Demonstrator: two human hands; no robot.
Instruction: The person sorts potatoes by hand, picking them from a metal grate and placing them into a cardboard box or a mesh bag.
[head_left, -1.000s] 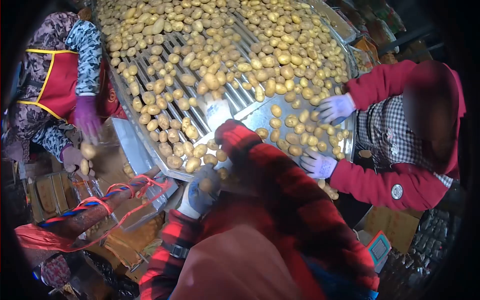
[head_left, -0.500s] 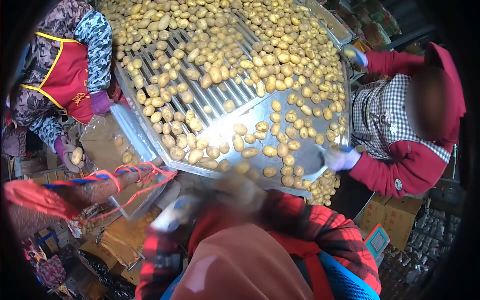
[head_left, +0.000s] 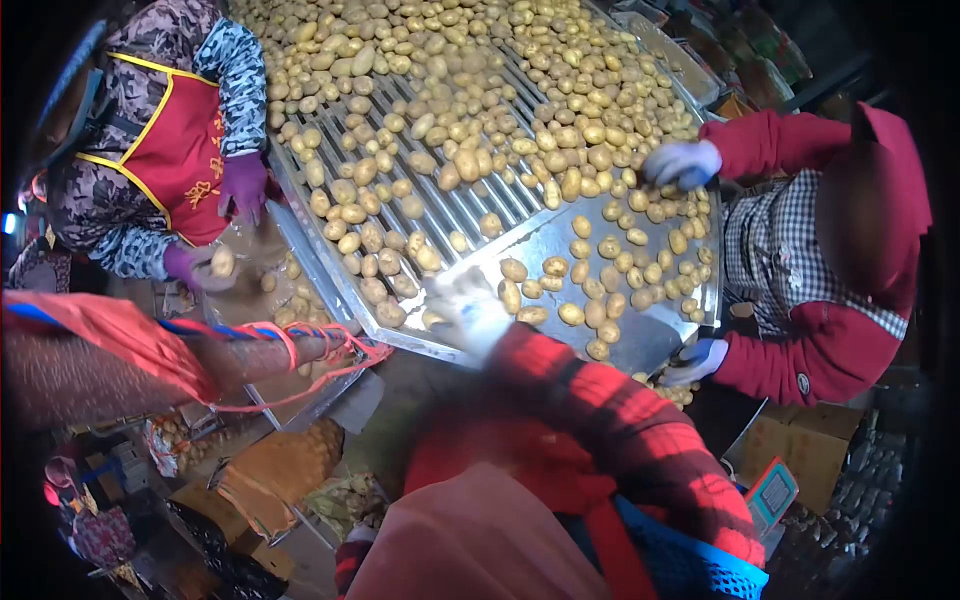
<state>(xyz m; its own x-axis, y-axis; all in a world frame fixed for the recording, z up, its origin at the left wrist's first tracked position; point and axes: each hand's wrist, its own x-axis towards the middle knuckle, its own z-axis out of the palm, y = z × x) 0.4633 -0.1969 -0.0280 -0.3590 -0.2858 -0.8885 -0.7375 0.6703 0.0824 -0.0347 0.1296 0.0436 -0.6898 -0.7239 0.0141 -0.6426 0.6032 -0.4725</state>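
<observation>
My right hand (head_left: 468, 308), in a pale glove, reaches over the near edge of the metal sorting table (head_left: 640, 345). Motion smears its fingers, so I cannot tell whether they grip anything. Close beside it lie loose potatoes, one potato (head_left: 513, 269) just to its right and another potato (head_left: 389, 313) to its left. The red-and-black checked right sleeve (head_left: 610, 400) stretches across the front. Of my left arm, only a bit of checked sleeve (head_left: 350, 562) shows at the bottom; the hand itself is hidden.
Potatoes cover the slatted rack (head_left: 450, 205) and the far end. At right, a person in a checked apron (head_left: 775, 240) has gloved hands at the table. Another person in a red apron (head_left: 180, 150) holds a potato at left. A rope-wrapped pole (head_left: 250, 365) juts in.
My right hand has swung forward onto the table's near corner among the potatoes. My left hand has dropped out of sight. The view has shifted, and the right-hand person's upper hand moved inward.
</observation>
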